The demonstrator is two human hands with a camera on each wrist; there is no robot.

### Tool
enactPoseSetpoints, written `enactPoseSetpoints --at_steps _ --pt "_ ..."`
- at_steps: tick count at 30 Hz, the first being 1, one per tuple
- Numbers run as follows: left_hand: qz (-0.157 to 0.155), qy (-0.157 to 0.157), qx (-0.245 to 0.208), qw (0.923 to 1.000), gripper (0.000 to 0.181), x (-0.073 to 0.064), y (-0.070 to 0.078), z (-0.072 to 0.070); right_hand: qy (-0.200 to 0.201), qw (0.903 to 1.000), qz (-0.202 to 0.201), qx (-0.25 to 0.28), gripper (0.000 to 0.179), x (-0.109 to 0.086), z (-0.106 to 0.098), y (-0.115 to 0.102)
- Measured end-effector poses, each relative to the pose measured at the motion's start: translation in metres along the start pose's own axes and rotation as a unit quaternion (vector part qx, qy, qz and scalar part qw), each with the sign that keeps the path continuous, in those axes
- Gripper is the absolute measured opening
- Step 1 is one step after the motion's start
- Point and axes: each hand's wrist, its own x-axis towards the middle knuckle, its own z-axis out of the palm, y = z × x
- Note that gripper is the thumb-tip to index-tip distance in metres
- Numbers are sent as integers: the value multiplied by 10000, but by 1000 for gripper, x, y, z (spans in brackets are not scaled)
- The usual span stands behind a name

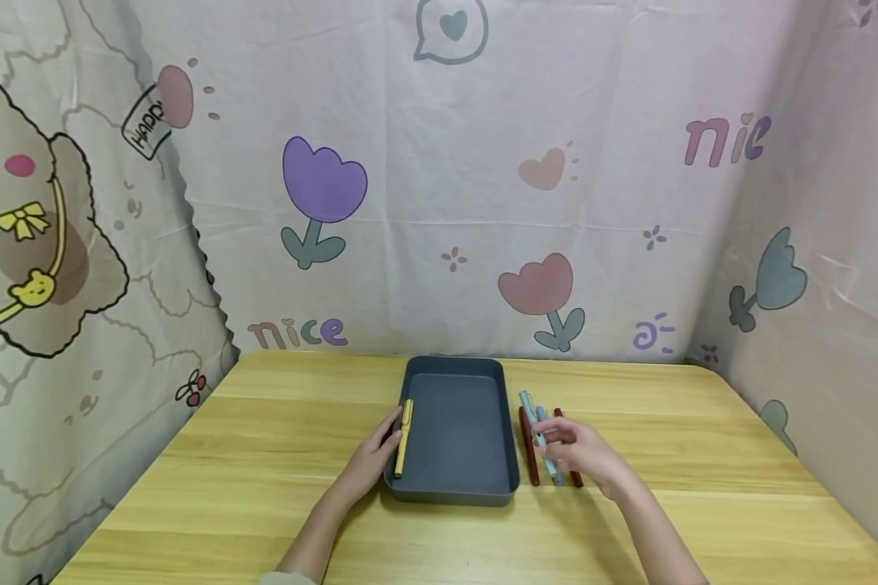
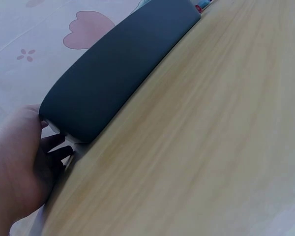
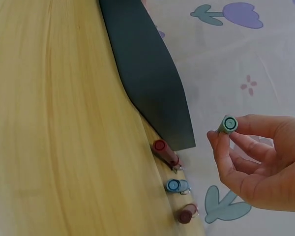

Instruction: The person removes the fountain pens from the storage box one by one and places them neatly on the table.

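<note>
A dark grey tray (image 1: pixel 457 431) lies on the table, and my left hand (image 1: pixel 368 465) grips its near left side, thumb at the rim and fingers along the outer wall. Inside, a yellow pen (image 1: pixel 404 443) rests lengthwise against the left wall. To the right of the tray, my right hand (image 1: pixel 584 449) pinches a pale green pen (image 3: pixel 228 124) between thumb and fingertips, raised off the tabletop. Below it lie a dark red pen (image 3: pixel 163 151) nearest the tray, a blue pen (image 3: pixel 175 186), and another dark red pen (image 3: pixel 187 214), side by side.
The wooden table (image 1: pixel 263 439) extends to both sides of the tray. Behind it hangs a printed cloth (image 1: pixel 439 162) with tulips and hearts, and more cloth hangs at the left and right.
</note>
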Motion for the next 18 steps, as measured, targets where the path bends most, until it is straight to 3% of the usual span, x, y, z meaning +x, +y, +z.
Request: enactPoseSetpoints --at_steps 13,18 --pt "-30 6 18 10000 50 1 -1 0 99 9999 8 42 38 -5 -13 6" --pt "-70 -16 -108 9999 50 -5 14 -2 147 9999 15 22 40 -7 -18 8"
